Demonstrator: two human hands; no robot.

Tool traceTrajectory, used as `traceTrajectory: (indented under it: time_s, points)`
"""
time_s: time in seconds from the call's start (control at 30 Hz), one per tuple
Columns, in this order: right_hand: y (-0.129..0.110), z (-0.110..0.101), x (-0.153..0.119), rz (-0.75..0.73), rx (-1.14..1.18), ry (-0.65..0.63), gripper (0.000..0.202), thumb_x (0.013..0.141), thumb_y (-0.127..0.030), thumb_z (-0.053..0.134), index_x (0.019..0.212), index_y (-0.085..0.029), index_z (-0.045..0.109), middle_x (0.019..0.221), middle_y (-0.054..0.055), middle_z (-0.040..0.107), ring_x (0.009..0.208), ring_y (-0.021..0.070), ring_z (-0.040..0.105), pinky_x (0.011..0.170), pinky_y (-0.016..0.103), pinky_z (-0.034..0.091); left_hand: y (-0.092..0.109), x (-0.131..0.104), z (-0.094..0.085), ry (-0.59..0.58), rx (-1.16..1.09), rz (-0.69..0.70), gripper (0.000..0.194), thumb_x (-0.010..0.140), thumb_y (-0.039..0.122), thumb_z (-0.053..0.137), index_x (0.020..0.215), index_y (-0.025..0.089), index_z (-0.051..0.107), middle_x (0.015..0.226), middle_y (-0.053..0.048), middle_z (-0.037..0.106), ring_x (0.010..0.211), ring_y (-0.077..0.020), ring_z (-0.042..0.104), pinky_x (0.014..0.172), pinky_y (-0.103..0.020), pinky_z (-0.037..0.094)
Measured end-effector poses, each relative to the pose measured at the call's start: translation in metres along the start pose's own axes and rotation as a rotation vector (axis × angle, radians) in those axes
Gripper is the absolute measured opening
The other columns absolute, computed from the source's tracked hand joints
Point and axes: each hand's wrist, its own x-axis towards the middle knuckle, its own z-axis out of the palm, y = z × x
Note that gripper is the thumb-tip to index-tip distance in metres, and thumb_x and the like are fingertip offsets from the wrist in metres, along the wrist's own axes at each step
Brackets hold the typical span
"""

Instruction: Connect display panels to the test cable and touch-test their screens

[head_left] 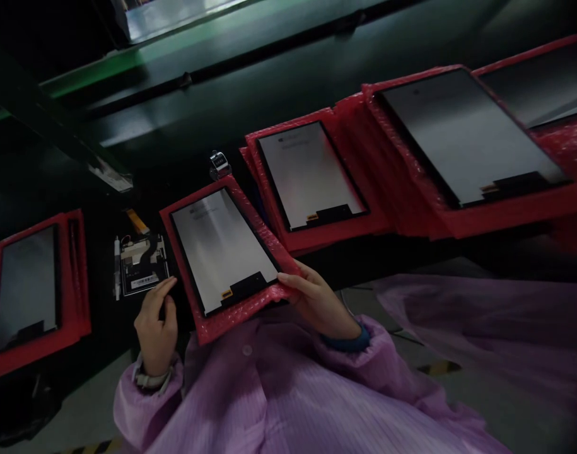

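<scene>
1. Head view, the moment in hand: the right hand [321,302] grips the lower right corner of a flat display panel [226,246] together with its red bubble wrap [250,309], thumb on top; the left hand [156,321] is open, fingers loosely bent beside the wrap's left edge (whether a fingertip touches it, I cannot tell).
2. Head view, the step: this looks like handling one panel on its wrap; any shift of it would call for a level, flat hold and, I judge, support at the left side too, since the sheet is broad and gripped at one corner.
3. Head view, materials: the panel is a glossy grey rectangle with a thin black border; a stepped black strip and a small orange tab [227,294] run along its near edge; the wrap is crinkled, shiny plastic.
4. Head view, around: a small electronic assembly [144,265] with a barcode label lies on the dark table [101,252], near the left hand; a slim white stick [117,265] is just beside it; another wrapped panel [28,284] lies farther left; wrapped stacks [307,170] spread to the right, each topped with a similar screen.
</scene>
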Motion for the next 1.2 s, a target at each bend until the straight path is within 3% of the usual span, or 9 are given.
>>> traceTrajectory:
  time_s: [0.1,0.2,0.3,0.4,0.5,0.63,0.83,1.03,1.2]
  points:
    - [0.004,-0.001,0.0,0.003,-0.016,0.01,0.034,0.069,-0.03,0.082,0.098,-0.019,0.067,0.079,-0.003,0.066,0.061,0.007,0.058,0.059,0.019,0.053,-0.002,0.007,-0.008,0.137,0.01,-0.027,0.027,0.095,0.019,0.05,0.108,0.018,0.072,0.11,-0.006,0.073,0.105,-0.0186,0.068,0.101,-0.034,0.05]
    - [0.009,-0.004,0.003,-0.002,-0.09,0.007,0.039,0.073,-0.035,0.08,0.105,-0.02,0.066,0.089,-0.001,0.068,0.071,0.0099,0.063,0.068,0.023,0.056,-0.008,0.015,-0.013,0.353,-0.197,-0.075,0.022,0.091,0.019,0.058,0.107,0.017,0.073,0.107,-0.007,0.073,0.102,-0.0206,0.069,0.097,-0.038,0.054]
    - [0.011,-0.007,0.003,-0.114,-0.428,-0.044,0.038,0.081,-0.041,0.071,0.111,-0.019,0.064,0.096,0.002,0.07,0.087,0.0156,0.066,0.08,0.028,0.056,-0.013,0.021,-0.012,0.456,-0.482,-0.062,0.021,0.087,0.02,0.06,0.103,0.016,0.073,0.101,-0.006,0.072,0.096,-0.0214,0.069,0.088,-0.039,0.059]
    - [0.004,-0.007,-0.003,-0.252,-1.021,-0.03,0.031,0.09,-0.039,0.059,0.11,-0.016,0.064,0.092,0.005,0.069,0.084,0.0192,0.066,0.074,0.031,0.053,-0.016,0.017,-0.008,0.314,-0.451,-0.081,0.022,0.091,0.024,0.057,0.103,0.016,0.073,0.097,-0.006,0.072,0.09,-0.0193,0.069,0.085,-0.036,0.058]
    - [-0.012,-0.003,-0.01,-0.408,-1.485,0.141,0.029,0.097,-0.034,0.05,0.113,-0.015,0.064,0.098,0.008,0.069,0.083,0.0202,0.066,0.069,0.031,0.05,-0.016,0.005,-0.006,0.117,-0.252,-0.037,0.021,0.095,0.024,0.054,0.102,0.016,0.073,0.098,-0.006,0.073,0.092,-0.0175,0.068,0.088,-0.033,0.054]
    - [-0.037,0.011,0.002,-0.55,-1.784,0.23,0.028,0.1,-0.03,0.046,0.12,-0.016,0.061,0.106,0.008,0.066,0.092,0.0204,0.065,0.067,0.029,0.048,-0.011,-0.012,-0.003,-0.011,-0.145,0.086,0.021,0.096,0.018,0.051,0.1,0.017,0.071,0.097,-0.005,0.072,0.091,-0.0162,0.067,0.084,-0.03,0.053]
    - [-0.039,0.041,0.046,-0.443,-2.146,0.245,0.041,0.099,-0.014,0.035,0.138,-0.009,0.047,0.113,0.016,0.064,0.1,0.0236,0.064,0.062,0.028,0.044,-0.003,-0.021,0.004,-0.011,-0.086,0.302,0.018,0.091,0.009,0.053,0.097,0.017,0.068,0.086,-0.005,0.071,0.08,-0.0156,0.066,0.075,-0.028,0.053]
    - [-0.037,0.043,0.054,-0.297,-2.008,0.244,0.053,0.09,-0.015,0.044,0.142,-0.005,0.039,0.1,0.014,0.068,0.085,0.0241,0.067,0.065,0.029,0.044,-0.004,-0.024,0.013,0.138,-0.017,0.396,0.019,0.088,0.005,0.051,0.092,0.016,0.066,0.076,-0.004,0.07,0.067,-0.015,0.063,0.065,-0.027,0.05]
    - [-0.05,0.02,0.028,-0.462,-1.462,0.083,0.043,0.08,-0.016,0.048,0.123,-0.014,0.052,0.071,-0.002,0.054,0.058,0.0126,0.053,0.059,0.023,0.041,-0.007,-0.028,0.014,0.203,0.017,0.441,0.019,0.087,0.007,0.049,0.091,0.018,0.065,0.071,-0.002,0.068,0.061,-0.0146,0.062,0.061,-0.028,0.047]
